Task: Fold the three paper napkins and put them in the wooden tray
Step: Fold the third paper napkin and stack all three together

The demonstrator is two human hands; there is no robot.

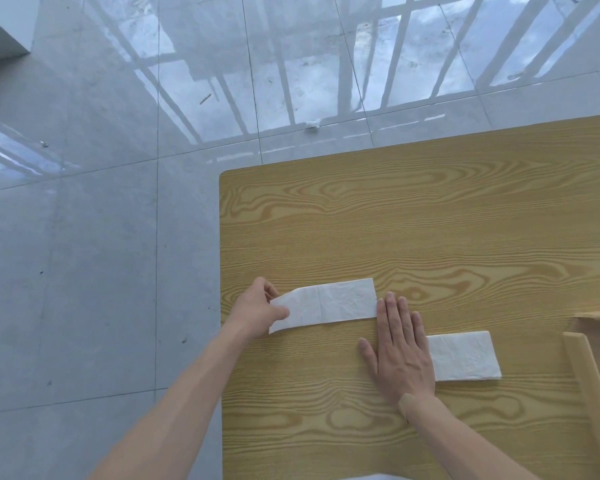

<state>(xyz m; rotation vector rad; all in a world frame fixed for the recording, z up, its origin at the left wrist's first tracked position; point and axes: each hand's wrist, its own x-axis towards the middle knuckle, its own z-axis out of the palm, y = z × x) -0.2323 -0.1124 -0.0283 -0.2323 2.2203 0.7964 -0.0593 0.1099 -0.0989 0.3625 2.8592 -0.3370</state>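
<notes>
- A white paper napkin (329,303) lies on the wooden table (413,220), close to the table's left edge. It is folded into a long strip, and a crease runs across its middle.
- The left hand (257,308) pinches the left end of this napkin. The thumb lies on top of the paper and the fingers curl behind it. That end is lifted a little off the table.
- The right hand (400,351) lies flat on the table with its fingers straight and close together. It holds nothing. Its fingertips are just beside the right end of the long napkin, maybe touching it; I cannot tell for sure.
- A second napkin (465,356) lies flat to the right of this hand. It is white too, and shorter than the first. The hand covers its left edge.
- The wooden tray (589,379) sits at the far right, and only part of it shows. Its light brown wall is near the second napkin but does not touch it.
- A small bit of white paper (378,477) peeks in at the bottom edge of the view.
- Past the table is a shiny grey tiled floor (101,237). Bright window bars are mirrored in it.
</notes>
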